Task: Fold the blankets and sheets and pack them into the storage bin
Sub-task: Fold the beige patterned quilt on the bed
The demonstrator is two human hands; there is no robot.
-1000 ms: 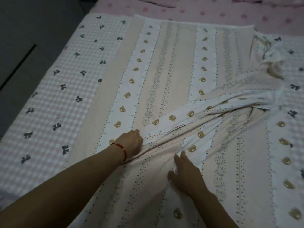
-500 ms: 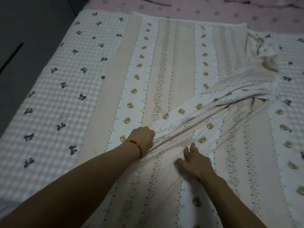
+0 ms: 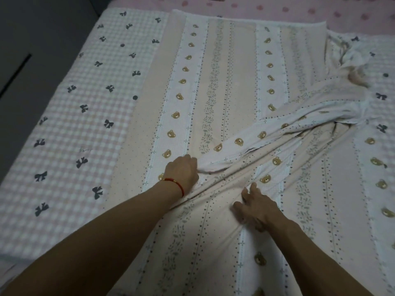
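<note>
My main concern is the diagonal ridge of bunched cloth running from my left hand up to the far right — if I pull on it while the rest lies slack, I judge the fold will set crooked and the stripes will not line up edge to edge. A second risk is drag: the bear-print sheet lies directly on the gingham bedcover, and a hard tug could shift or rumple that layer too. The left hand, with a red cord bracelet at the wrist, is clenched round the near end of the ridge, knuckles up. The right hand rests on the cloth just right of it, fingers spread and pressing; cloth puckers beneath the palm, but I cannot tell whether any is pinched. The sheet itself is thin and limp, pale peach with white bands of small bears and leaf sprigs. It is spread over the middle and right of the bed, flat on the far left portion, twisted into a knot-like gather at the far right. No storage bin is in view.
</note>
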